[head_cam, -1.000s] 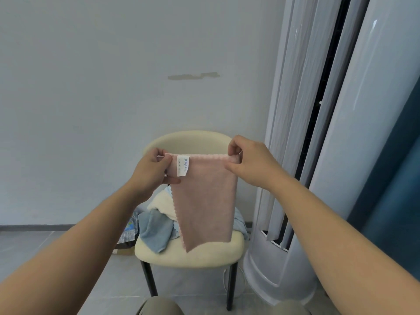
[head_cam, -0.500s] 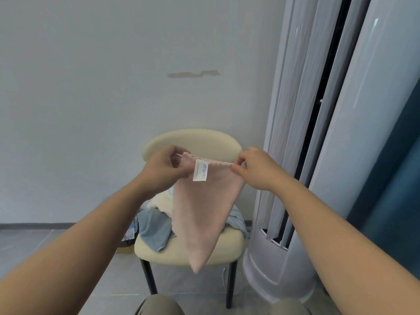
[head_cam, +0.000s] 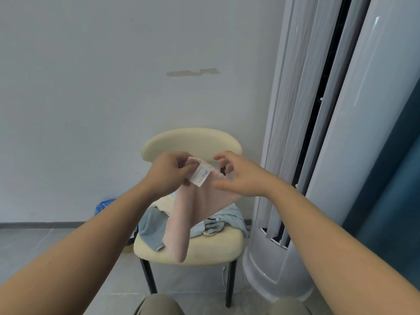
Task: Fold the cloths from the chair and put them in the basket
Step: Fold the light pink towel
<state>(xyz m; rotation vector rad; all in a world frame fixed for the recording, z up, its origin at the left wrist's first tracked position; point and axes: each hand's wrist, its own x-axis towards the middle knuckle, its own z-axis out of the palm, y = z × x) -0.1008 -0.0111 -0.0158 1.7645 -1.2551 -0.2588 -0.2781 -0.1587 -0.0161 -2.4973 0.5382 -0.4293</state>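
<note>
One pink cloth (head_cam: 195,208) hangs above the one chair (head_cam: 193,142), its top pinched by the left hand (head_cam: 168,173). The right hand (head_cam: 241,176) is loosely open beside it and grips nothing. About three other cloths (head_cam: 150,226) lie on the seat.

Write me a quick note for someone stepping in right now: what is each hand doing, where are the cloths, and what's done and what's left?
Left hand: grips the top edge of the pink cloth, next to its white label.
Right hand: open, fingers spread, close beside the same edge and gripping nothing.
The pink cloth hangs from the left hand in front of the chair and looks doubled over once.
The other cloths lie in a loose heap on the chair seat.
The basket is not in view.
Left to do: finish folding the pink cloth, put it in the basket, then work through the heap.
</note>
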